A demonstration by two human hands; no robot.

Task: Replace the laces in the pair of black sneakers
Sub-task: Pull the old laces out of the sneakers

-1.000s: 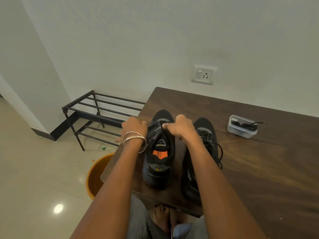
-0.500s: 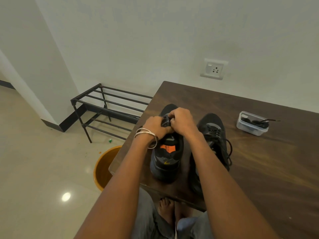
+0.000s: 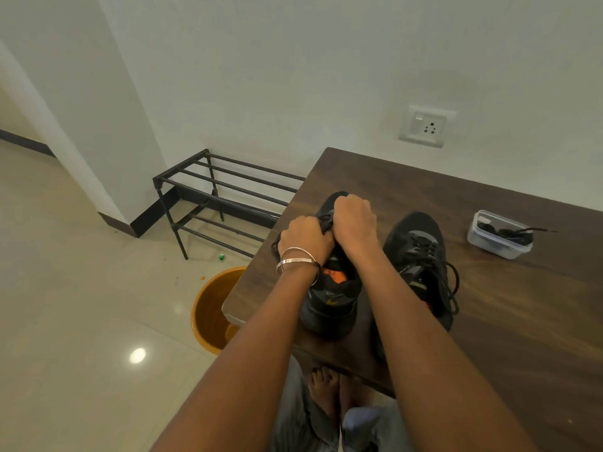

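The table [image 3: 489, 321] carries everything the job needs, and on it stand two black sneakers. The left sneaker [image 3: 329, 308] sits directly under both hands; the right sneaker [image 3: 421, 256] stands just to the right of the right forearm, its lace still threaded, with loose ends trailing down its outer side.

A second ago the hands were apart, one at each side of the left sneaker's throat. Now they have closed in together over the front of it, knuckles touching. The left hand [image 3: 305, 238], with two bangles [image 3: 295, 257] at its wrist, is curled round a bit of dark material, and the right hand [image 3: 354, 223] is curled on the same spot; both look to be pinching the lace [image 3: 326, 220] or the tongue there, though the fingertips are hidden and I cannot tell which. A dark loop hangs just left of the left hand, probably lace. My reading is that work is under way at the lowest eyelets near the toe of the first shoe, with the second shoe untouched, so the task is early to middling.

Well to the right of the right hand sits one clear tub [image 3: 499, 234] holding dark laces, one end trailing over its rim.

On the floor left of the hands: one metal shoe rack [image 3: 225, 194] and one orange bucket [image 3: 212, 311] nearer the person. One wall socket [image 3: 425, 125] is above.
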